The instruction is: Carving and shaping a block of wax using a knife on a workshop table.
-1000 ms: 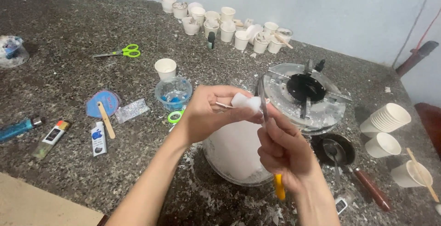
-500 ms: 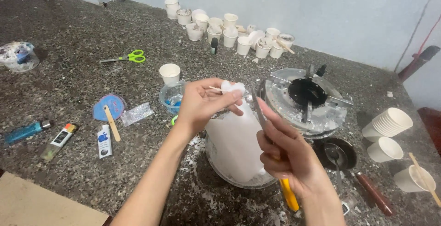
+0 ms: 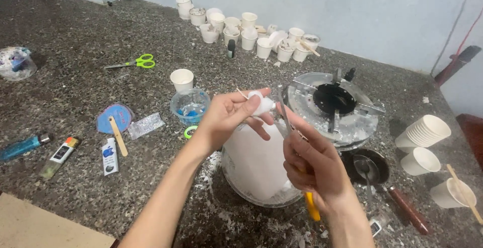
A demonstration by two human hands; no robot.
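Left hand [image 3: 229, 119]: your fingers are pinching a small white piece [image 3: 262, 103] at frame centre.
Right hand [image 3: 314, 165]: your fingers are clamping a yellow-handled blade [image 3: 297, 152], tip touching the piece.
Below: a white-filled bowl [image 3: 256, 167] is sitting on the counter [image 3: 75, 77].

knife [image 3: 297, 162] mostly hidden in right hand [image 3: 314, 165], cup [image 3: 455, 193] stick cut by edge

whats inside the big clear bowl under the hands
The clear bowl holds white material, seen through its wall. The left hand and right hand cover the opening, so the top surface is hidden.
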